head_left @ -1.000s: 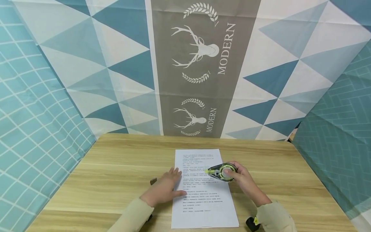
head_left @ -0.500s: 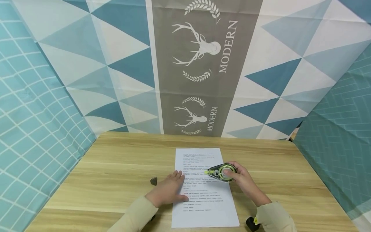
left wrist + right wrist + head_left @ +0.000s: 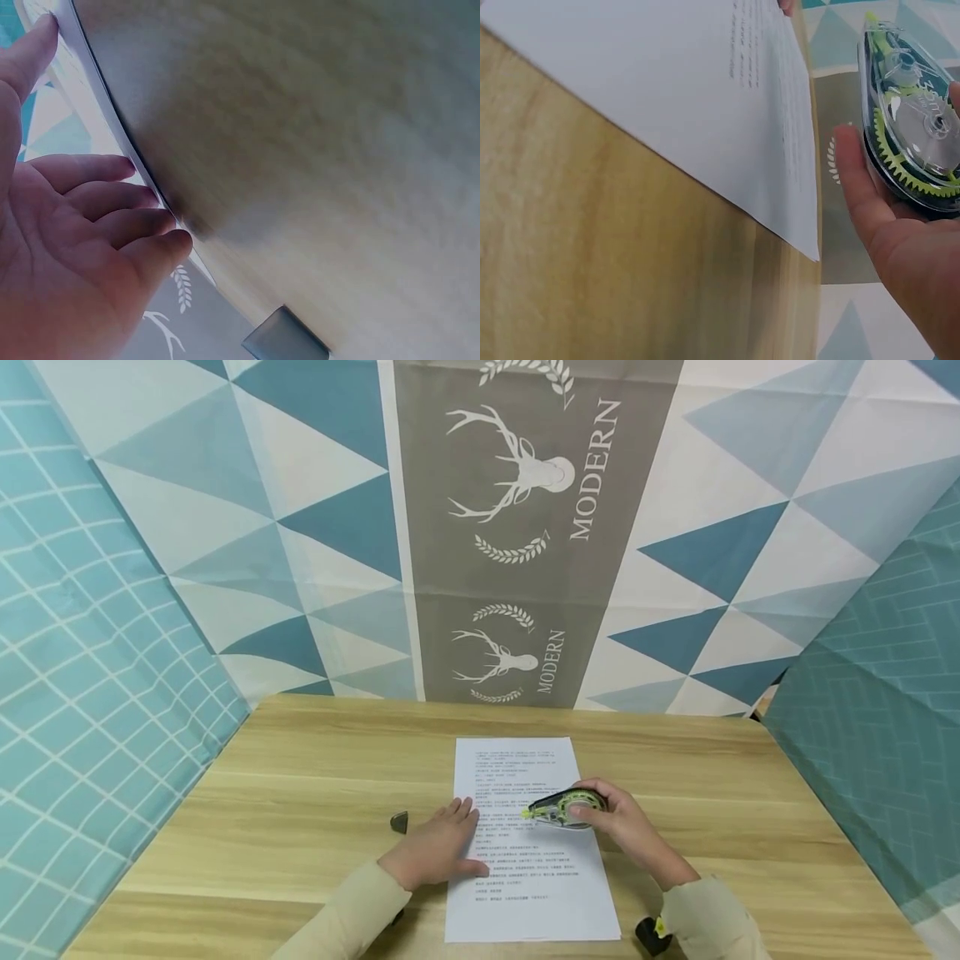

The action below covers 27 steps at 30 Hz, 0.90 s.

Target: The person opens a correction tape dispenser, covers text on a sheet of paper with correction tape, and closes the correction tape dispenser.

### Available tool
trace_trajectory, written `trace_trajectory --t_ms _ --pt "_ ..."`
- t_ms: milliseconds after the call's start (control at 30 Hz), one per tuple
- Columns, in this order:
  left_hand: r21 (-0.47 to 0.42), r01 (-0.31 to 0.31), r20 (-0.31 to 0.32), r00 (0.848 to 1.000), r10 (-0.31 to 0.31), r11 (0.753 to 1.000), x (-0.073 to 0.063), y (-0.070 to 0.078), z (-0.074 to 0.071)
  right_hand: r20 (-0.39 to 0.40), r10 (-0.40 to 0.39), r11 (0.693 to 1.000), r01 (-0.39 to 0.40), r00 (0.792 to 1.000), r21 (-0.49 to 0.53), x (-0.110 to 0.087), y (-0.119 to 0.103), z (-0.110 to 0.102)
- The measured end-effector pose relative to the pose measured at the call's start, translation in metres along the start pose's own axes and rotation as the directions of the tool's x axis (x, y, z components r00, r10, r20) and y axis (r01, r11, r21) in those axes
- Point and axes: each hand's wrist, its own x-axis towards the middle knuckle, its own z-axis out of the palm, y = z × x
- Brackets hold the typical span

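A stack of printed paper (image 3: 532,918) lies on the wooden table with lines of small text. On its left edge rests my left hand (image 3: 435,847), fingers extended and thumb spread; the left wrist view shows the fingertips along the paper's edge. My right hand (image 3: 626,827) pinches a correction tape (image 3: 566,810) with a clear shell, black rim and yellow-green gear. Its yellow-green tip points left, over the paper's printed lines. In the right wrist view the correction tape (image 3: 915,120) appears raised above the table, apart from the sheet.
A small dark cap (image 3: 399,822) lies on the wooden table (image 3: 315,793) left of the paper. A patterned cloth backdrop (image 3: 502,527) rises behind the table's far edge, and blue-green cloths hang at both sides.
My left hand has slid slightly right and toward me along the paper's edge. The correction tape has tilted in my right hand, its tip now a little lower and further left.
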Motion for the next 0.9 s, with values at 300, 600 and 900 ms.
trace_trajectory --t_ms 300,600,900 --pt "0.004 0.008 0.011 1.0 -0.008 1.0 0.004 -0.002 0.001 0.049 0.006 1.0 -0.005 0.999 -0.028 0.003 -0.001 0.006" --pt "-0.004 0.009 0.017 1.0 -0.008 1.0 0.003 -0.001 0.0 0.007 0.049 0.983 -0.047 0.999 -0.175 0.005 0.002 0.012" --pt "-0.007 0.008 0.014 1.0 -0.007 1.0 0.002 0.0 -0.001 0.051 -0.025 0.954 0.039 0.998 -0.296 0.005 0.001 0.019"
